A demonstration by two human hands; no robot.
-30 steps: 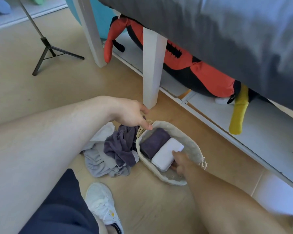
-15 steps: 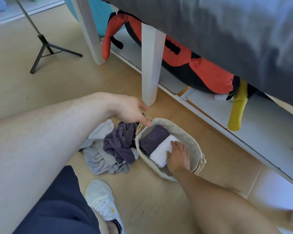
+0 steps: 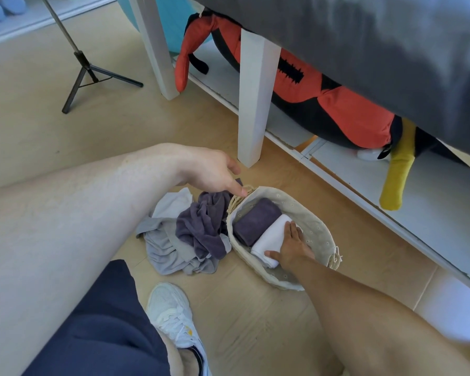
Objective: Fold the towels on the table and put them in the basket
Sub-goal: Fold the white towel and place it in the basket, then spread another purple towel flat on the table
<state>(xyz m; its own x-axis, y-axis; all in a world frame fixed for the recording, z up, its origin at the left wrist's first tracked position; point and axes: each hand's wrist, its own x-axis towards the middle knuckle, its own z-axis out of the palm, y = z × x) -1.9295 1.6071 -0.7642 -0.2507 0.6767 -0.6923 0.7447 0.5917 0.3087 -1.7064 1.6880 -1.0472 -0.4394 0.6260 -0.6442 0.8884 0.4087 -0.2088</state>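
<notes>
Your right hand [image 3: 291, 246] lies flat, fingers straight, pressing the folded white towel [image 3: 269, 238] beside the purple towel [image 3: 257, 221] inside the basket [image 3: 318, 229]. Your left hand [image 3: 215, 172], loosely open and holding nothing, touches the basket's rim. Unfolded towels [image 3: 190, 240] lie just beside it on the floor.

Left hand [image 3: 209, 172] forward, arm outstretched, palm down, fingers loosely extended, index pointing down. Right hand [image 3: 292, 245] reaches lower, fingers straight, lying flat, thumb spread.
</notes>
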